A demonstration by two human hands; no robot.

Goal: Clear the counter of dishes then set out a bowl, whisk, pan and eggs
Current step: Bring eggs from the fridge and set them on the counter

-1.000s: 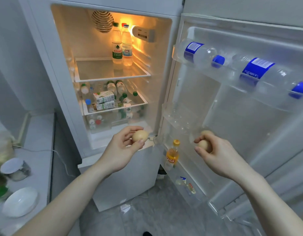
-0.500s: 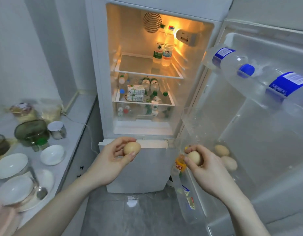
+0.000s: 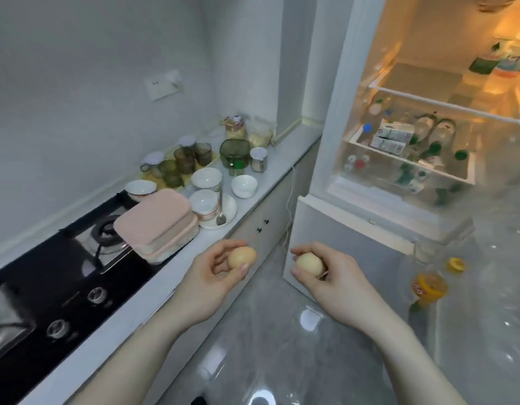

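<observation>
Bench (image 3: pixel 270 182) at 10 o'clock is packed w/ bowls (image 3: pixel 243 185), jars, a pink box (image 3: pixel 158 222) half over the hob. Your left hand (image 3: pixel 212 276) pinches a brown egg (image 3: pixel 242 257) betw thumb + fingertips, over the floor just off the bench edge. Right hand (image 3: pixel 334 276) curls round a paler egg (image 3: pixel 309 264), near the first. Fridge (image 3: pixel 340 118) open at 2 o'clock. Eggs: light, brittle, prob cold and slick. Cradle round the middle, don't squeeze, don't knock them together.

Head view, looking down, close over counter (image 3: pixel 247 197), fridge (image 3: pixel 334 135).
</observation>
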